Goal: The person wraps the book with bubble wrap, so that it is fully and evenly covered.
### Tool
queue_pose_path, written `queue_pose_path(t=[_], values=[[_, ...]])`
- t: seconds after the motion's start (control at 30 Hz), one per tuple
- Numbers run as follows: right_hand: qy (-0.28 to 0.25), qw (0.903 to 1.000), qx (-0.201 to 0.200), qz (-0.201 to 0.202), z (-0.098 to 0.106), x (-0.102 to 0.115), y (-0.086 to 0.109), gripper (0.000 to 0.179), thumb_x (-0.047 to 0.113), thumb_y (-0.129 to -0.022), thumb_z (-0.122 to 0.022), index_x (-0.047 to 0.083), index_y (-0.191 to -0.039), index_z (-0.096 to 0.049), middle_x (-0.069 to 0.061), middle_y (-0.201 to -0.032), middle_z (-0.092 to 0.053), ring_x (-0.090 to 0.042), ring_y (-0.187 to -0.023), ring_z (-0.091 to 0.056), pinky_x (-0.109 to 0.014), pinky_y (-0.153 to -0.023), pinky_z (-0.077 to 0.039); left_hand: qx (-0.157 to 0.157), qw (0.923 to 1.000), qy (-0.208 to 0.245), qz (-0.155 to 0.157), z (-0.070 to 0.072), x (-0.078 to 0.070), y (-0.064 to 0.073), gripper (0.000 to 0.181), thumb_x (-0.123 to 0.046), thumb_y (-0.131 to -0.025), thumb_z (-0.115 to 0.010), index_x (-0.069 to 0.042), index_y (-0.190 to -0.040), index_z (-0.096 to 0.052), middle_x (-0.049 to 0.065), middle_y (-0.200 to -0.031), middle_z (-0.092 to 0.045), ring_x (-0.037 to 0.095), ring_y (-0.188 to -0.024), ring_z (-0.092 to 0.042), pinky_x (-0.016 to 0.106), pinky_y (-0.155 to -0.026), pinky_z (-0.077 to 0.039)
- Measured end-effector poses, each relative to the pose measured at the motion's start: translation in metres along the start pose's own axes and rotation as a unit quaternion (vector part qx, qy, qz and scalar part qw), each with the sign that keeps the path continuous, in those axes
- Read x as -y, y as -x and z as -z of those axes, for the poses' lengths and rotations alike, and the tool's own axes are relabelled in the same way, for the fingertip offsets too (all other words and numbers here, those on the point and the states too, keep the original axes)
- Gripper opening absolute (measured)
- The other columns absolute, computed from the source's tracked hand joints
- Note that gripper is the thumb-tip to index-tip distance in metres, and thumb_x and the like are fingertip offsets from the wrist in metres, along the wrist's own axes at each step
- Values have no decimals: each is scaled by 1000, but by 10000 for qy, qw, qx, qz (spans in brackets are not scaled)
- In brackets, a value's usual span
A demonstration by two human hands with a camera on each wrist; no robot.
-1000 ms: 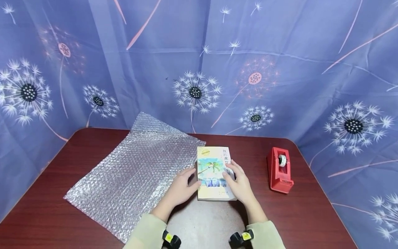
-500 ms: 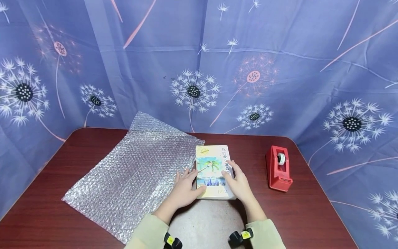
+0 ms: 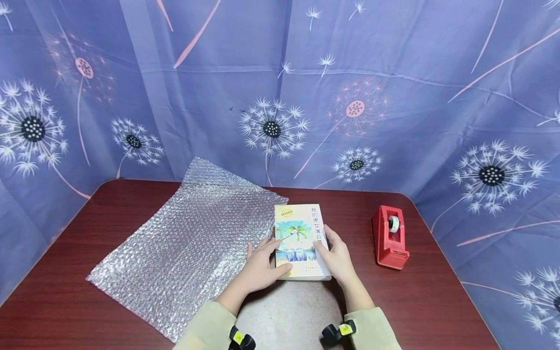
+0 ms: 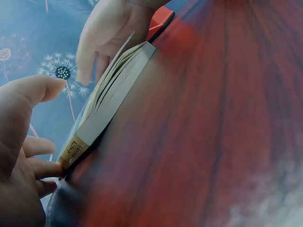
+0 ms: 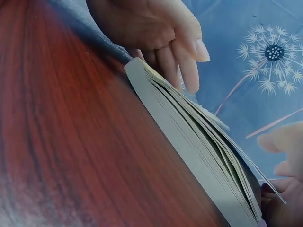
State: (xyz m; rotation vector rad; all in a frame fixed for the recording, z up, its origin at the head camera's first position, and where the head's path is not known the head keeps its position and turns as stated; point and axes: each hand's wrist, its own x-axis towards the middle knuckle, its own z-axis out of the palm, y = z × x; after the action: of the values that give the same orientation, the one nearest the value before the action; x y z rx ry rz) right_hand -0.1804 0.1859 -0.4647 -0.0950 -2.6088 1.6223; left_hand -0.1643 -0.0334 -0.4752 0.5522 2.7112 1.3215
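Note:
A paperback book (image 3: 294, 233) with a palm tree on its pale cover lies flat on the table between both hands. My left hand (image 3: 259, 270) is at its left side, fingers relaxed. In the left wrist view, a fingertip meets the bottom of the spine (image 4: 73, 150) while the thumb hangs apart from the cover. At the opposite edge is my right hand (image 3: 340, 260), its fingers beside the page edges and its thumb above the cover in the right wrist view. There the cover's free edge and the pages (image 5: 199, 142) fan slightly apart.
A large sheet of bubble wrap (image 3: 183, 253) covers the table's left part, its far corner reaching near the book. To the right stands a red tape dispenser (image 3: 385, 253) with a tape roll. A blue dandelion-print curtain (image 3: 197, 107) hangs behind the dark red table (image 3: 420, 306).
My left hand has moved slightly right, so its fingers overlap the cover's left edge in the head view. My right hand stays at the right edge, its fingers shifted a little.

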Motion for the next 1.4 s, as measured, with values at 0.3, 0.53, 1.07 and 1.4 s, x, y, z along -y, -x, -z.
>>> queue_pose_path(t=[0.3, 0.53, 1.07, 1.4], values=[[-195, 9993, -8, -316, -1, 2, 2, 58, 14, -92, -60, -5, -142, -37, -25, -143, -42, -25, -121, -50, -29, -94, -48, -131, 9981, 599, -72, 2, 2, 1, 64, -38, -83, -68, -4, -134, -51, 23, -143, -43, 41, -140, -27, 66, -110, 10], [-520, 9978, -47, -408, -1, 3, 2, 57, 10, -90, -60, -7, -140, -38, -26, -141, -44, -27, -118, -52, -15, -79, -50, -269, 9963, 811, -132, 3, 2, 0, 60, -33, -83, -70, -2, -131, -54, 23, -140, -47, 41, -139, -30, 64, -111, 11], [-599, 9960, -201, -625, 1, 0, -1, 57, 10, -90, -60, -7, -140, -39, -26, -139, -46, -25, -114, -53, -9, -74, -47, -303, 9895, 1386, -285, 2, -2, 0, 56, -26, -84, -70, -3, -132, -54, 21, -148, -37, 37, -140, -30, 55, -115, -19], [-629, 9946, -210, -803, 3, 2, 0, 57, 11, -90, -60, -7, -140, -39, -25, -141, -44, -25, -117, -51, -8, -76, -46, 16, 9470, 3206, -209, -7, -4, -5, 49, 3, -83, -66, 8, -129, -51, 28, -154, -14, 43, -131, -38, 30, -95, -49]])
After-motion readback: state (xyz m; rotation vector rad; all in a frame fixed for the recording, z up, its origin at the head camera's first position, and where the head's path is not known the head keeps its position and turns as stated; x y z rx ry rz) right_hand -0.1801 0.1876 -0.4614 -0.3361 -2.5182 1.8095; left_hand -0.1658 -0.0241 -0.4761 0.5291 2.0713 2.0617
